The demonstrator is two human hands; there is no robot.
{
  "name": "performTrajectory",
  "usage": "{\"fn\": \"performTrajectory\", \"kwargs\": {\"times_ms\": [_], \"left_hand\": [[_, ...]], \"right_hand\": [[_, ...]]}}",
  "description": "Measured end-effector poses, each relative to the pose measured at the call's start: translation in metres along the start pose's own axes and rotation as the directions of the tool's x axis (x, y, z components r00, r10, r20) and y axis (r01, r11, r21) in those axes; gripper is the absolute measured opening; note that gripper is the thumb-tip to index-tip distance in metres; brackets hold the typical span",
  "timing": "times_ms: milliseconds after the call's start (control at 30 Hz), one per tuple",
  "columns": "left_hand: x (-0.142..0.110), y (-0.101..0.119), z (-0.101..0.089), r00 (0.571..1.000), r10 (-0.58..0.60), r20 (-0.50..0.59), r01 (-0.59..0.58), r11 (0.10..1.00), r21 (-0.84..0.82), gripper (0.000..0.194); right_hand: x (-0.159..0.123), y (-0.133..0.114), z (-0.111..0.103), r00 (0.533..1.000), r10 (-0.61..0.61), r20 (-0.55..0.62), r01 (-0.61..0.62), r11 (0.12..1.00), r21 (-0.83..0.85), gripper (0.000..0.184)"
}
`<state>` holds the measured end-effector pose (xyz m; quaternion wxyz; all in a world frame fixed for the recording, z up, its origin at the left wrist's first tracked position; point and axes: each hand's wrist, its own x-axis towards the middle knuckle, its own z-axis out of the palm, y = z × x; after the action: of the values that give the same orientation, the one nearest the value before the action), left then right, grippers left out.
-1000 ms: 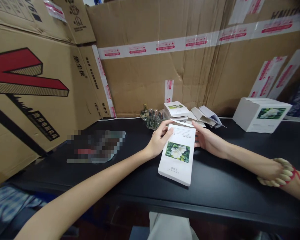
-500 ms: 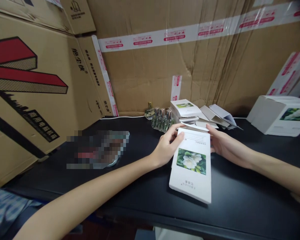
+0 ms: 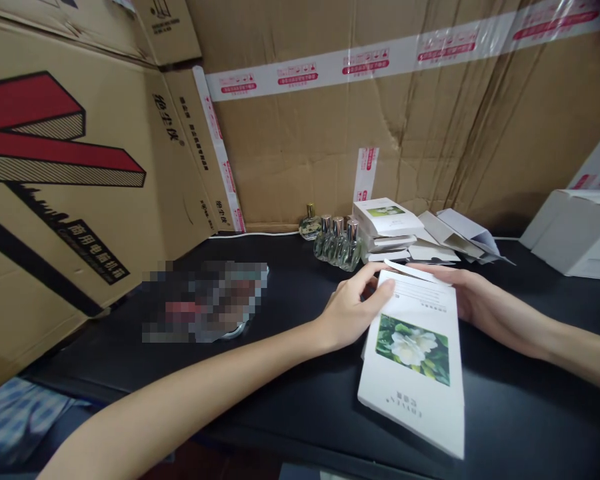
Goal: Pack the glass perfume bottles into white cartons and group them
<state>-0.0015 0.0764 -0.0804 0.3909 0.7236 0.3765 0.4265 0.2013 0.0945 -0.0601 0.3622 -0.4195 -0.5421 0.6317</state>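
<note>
A flat white carton (image 3: 413,400), printed with a white flower photo and upside-down lettering, lies tilted over the front of the black table. My left hand (image 3: 355,303) grips its far left corner, with the thumb on the printed face and the fingers partly hidden behind. At the carton's far end, a white flap (image 3: 415,271) stands lifted. My right hand (image 3: 485,300) is closed round the far right corner by this flap; its fingertips are hidden behind the carton. Beyond my left hand stand several glass bottles (image 3: 350,250) with silver caps, and one with a gold cap.
Behind the carton lies a pile of white boxes (image 3: 387,217) beside folded white card pieces (image 3: 460,233). A larger white box (image 3: 575,233) stands at the right. A blurred-out object (image 3: 205,300) lies at left. Cardboard walls (image 3: 300,147) border the black table (image 3: 290,393).
Both hands and the carton have come nearer to me and a little rightward. My right hand has closed in further round the far end. The view has shifted slightly left.
</note>
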Motion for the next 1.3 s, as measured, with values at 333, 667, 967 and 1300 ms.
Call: {"fn": "performTrajectory", "kwargs": {"times_ms": [333,667,967,1300], "left_hand": [[0.0,-0.001,0.001,1.0,-0.001,0.003,0.001,1.0,-0.015,0.03],[0.001,0.001,0.001,1.0,0.015,0.014,-0.014,0.997,-0.078,0.026],[0.0,0.007,0.001,1.0,0.013,0.011,-0.012,0.993,-0.119,0.027],[0.001,0.004,0.0,0.999,0.002,0.04,0.001,0.997,-0.077,0.026]], "right_hand": [[-0.001,0.001,-0.004,1.0,0.008,0.029,-0.007,1.0,-0.006,0.046],[-0.001,0.003,-0.008,0.997,-0.003,0.074,0.004,1.0,-0.012,0.04],[-0.002,-0.001,-0.008,0.99,-0.022,0.14,0.023,1.0,-0.009,0.038],[0.002,0.004,-0.009,0.99,-0.046,0.135,0.047,0.999,-0.009,0.04]]}}
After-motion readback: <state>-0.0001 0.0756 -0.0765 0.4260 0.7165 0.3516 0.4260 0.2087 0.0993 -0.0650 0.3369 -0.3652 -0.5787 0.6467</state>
